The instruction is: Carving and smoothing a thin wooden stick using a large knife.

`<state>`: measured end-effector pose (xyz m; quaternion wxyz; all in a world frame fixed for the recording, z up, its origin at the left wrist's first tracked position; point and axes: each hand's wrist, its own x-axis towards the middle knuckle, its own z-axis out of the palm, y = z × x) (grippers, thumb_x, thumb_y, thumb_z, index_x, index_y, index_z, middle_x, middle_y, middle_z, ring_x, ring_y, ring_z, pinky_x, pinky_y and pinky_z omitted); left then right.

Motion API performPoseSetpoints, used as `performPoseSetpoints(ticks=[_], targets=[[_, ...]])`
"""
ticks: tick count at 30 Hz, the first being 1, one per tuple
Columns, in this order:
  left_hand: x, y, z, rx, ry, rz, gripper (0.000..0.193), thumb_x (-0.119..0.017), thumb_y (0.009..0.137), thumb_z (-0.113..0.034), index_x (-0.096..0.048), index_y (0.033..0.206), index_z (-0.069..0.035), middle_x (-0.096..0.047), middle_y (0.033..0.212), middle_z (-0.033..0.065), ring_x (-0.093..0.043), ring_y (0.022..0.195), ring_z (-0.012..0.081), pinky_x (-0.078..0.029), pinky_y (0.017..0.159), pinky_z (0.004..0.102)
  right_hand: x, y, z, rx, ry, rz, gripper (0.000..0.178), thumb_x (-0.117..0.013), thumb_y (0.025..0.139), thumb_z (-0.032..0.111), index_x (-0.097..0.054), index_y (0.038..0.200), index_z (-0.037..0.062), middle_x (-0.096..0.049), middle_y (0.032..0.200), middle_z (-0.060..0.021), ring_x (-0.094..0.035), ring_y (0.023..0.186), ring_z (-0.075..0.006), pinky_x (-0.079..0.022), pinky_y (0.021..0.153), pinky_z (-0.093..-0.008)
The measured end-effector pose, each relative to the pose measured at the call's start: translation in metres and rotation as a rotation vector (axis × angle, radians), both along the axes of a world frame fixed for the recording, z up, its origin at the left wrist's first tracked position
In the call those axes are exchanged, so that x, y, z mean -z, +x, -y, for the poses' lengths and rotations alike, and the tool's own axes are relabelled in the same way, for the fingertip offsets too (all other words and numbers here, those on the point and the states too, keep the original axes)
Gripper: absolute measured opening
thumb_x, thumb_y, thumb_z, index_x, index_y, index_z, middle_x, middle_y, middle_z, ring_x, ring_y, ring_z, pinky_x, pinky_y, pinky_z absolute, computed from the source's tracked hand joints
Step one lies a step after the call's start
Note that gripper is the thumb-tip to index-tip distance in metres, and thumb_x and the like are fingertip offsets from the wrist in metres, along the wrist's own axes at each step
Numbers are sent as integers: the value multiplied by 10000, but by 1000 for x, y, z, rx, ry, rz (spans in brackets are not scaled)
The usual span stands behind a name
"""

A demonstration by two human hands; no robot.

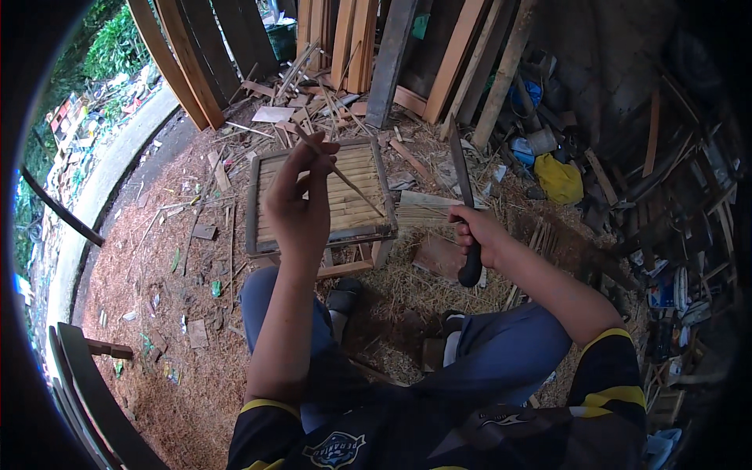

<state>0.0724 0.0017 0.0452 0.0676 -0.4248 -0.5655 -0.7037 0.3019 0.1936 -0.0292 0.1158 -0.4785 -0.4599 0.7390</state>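
We see dirt ground covered in tan wood shavings (149,290), scraps and offcuts everywhere. Tall brown wooden planks (458,55) lean upright along the far side; a pale curved concrete curb (102,184) runs down the left, green plants (117,39) beyond. A crumpled yellow bag-like thing (558,178) lies at right among clutter. In front of us, a low stand with pale bamboo-like slats and a dark frame (360,160).

The thin, light-brown wooden stick (356,189) looks narrow and nearly straight, slanting over the slats; we can't tell if its lower end touches. Left hand (301,196): fingers pinched around its upper part. Right hand (478,239): fist closed round the dark handle of a long, dark-bladed knife (466,192), blade pointing away, right of the stand.
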Motion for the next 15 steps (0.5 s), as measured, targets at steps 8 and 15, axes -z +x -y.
performPoseSetpoints(ticks=[8, 15], targets=[[15, -4, -17, 58, -43, -68, 296, -608, 983, 36, -674, 1267, -14, -757, 1108, 105, -740, 1028, 184, -615, 806, 311, -3, 1, 11, -38, 51, 81, 268, -691, 960, 353, -610, 894, 107, -405, 593, 80, -400, 475, -70, -362, 500, -305], [22, -8, -28, 113, 2, -31, 276, -616, 973, 46, -681, 1237, -1, -761, 1067, 116, -751, 1003, 202, -616, 810, 319, 8, -2, 12, -59, 82, 156, 263, -680, 977, 338, -603, 881, 106, -407, 587, 81, -393, 464, -66, -359, 480, -299]])
